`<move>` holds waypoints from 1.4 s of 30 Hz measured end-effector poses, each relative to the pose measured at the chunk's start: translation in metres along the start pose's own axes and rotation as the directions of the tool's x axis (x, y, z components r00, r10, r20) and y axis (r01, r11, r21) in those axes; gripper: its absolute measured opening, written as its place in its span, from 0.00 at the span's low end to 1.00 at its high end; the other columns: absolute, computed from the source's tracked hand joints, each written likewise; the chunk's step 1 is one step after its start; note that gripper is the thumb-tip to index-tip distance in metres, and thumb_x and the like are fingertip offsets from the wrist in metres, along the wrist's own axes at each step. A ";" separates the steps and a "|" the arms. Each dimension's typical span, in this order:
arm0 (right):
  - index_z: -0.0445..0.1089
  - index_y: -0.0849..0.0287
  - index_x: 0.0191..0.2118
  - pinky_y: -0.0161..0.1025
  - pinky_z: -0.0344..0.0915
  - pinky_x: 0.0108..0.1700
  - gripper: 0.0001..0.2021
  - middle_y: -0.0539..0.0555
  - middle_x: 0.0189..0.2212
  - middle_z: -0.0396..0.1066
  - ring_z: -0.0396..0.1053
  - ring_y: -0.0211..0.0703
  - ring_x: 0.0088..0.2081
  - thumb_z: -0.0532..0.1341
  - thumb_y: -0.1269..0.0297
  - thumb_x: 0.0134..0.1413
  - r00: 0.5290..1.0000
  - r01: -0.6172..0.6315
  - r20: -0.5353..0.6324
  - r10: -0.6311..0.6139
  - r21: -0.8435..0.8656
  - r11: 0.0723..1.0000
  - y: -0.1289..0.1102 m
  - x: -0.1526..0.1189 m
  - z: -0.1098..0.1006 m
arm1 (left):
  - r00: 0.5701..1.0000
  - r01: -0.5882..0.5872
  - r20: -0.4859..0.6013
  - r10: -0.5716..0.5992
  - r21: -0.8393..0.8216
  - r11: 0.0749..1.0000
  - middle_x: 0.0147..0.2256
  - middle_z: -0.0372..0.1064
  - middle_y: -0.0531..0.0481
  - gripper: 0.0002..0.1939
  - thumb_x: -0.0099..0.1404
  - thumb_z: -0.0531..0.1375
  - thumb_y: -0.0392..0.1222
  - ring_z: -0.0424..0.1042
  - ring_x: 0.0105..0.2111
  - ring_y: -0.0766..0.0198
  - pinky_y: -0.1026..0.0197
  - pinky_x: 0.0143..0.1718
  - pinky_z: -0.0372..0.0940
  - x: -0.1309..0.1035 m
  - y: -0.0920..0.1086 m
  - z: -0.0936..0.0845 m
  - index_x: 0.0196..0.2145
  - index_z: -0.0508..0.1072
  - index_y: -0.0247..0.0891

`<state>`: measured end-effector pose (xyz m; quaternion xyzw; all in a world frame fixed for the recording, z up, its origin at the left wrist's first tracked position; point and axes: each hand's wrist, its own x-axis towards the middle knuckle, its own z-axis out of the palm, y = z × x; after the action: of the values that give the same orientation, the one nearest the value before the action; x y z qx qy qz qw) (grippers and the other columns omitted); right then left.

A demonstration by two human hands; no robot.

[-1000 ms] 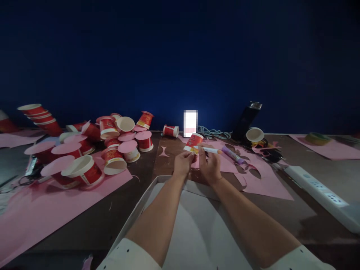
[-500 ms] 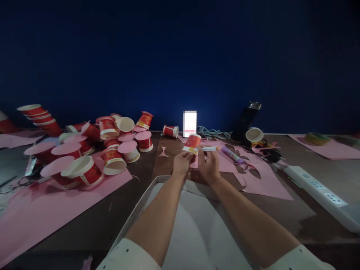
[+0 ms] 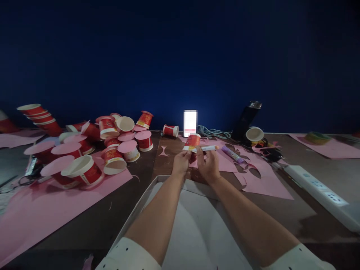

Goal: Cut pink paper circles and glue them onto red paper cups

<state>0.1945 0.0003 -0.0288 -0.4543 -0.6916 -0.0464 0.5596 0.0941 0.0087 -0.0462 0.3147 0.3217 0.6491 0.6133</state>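
In the middle of the head view, a red paper cup (image 3: 194,140) with a pale rim stands tilted between my hands. My left hand (image 3: 181,163) is closed on the cup's near lower edge. My right hand (image 3: 208,164) grips a white marker-like stick with an orange end (image 3: 209,148), its other end reaching the cup; what the tip touches is hidden by my fingers. Beneath and behind my hands lies pink paper (image 3: 226,159). A purple glue stick (image 3: 233,155) rests on it, just right of my right hand.
Several red paper cups with pink discs (image 3: 129,150) crowd the left on a pink sheet (image 3: 70,210). A white box (image 3: 157,180) sits under my forearms. Rightward are cut pink paper (image 3: 267,183), a dark bottle (image 3: 246,120), a power strip (image 3: 315,187) and a tape roll (image 3: 317,138).
The marker-like stick has shifted slightly left and tilts a little more. The cup has turned or dipped very slightly; both hands keep their hold.
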 end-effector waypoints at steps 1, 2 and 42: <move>0.71 0.60 0.36 0.43 0.63 0.39 0.11 0.58 0.32 0.74 0.69 0.46 0.34 0.53 0.62 0.59 1.000 -0.009 -0.005 0.009 0.000 1.000 0.000 0.000 0.000 | 1.000 0.001 -0.001 -0.001 0.009 1.000 0.20 0.67 0.52 0.07 0.51 0.63 0.40 0.65 0.22 0.70 0.64 0.30 0.63 0.000 0.000 0.000 0.20 0.72 0.34; 0.71 0.60 0.36 0.43 0.64 0.39 0.11 0.58 0.32 0.74 0.69 0.46 0.34 0.53 0.62 0.60 1.000 -0.018 -0.004 0.018 0.002 1.000 0.000 0.000 0.000 | 1.000 -0.001 -0.005 0.001 0.021 1.000 0.19 0.67 0.53 0.07 0.51 0.63 0.40 0.65 0.21 0.70 0.65 0.30 0.63 0.000 0.000 0.000 0.20 0.72 0.35; 0.69 0.59 0.36 0.43 0.65 0.39 0.11 0.57 0.33 0.73 0.69 0.45 0.34 0.52 0.61 0.60 0.999 -0.034 -0.022 0.035 0.052 0.998 -0.004 0.001 -0.003 | 0.987 0.122 -0.077 -0.144 -0.232 0.965 0.24 0.71 0.48 0.02 0.55 0.61 0.33 0.72 0.25 0.67 0.63 0.35 0.67 -0.011 0.022 0.005 0.27 0.71 0.31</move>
<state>0.1939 -0.0035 -0.0253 -0.4509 -0.6783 -0.0243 0.5797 0.0860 -0.0026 -0.0260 0.1897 0.2943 0.6529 0.6717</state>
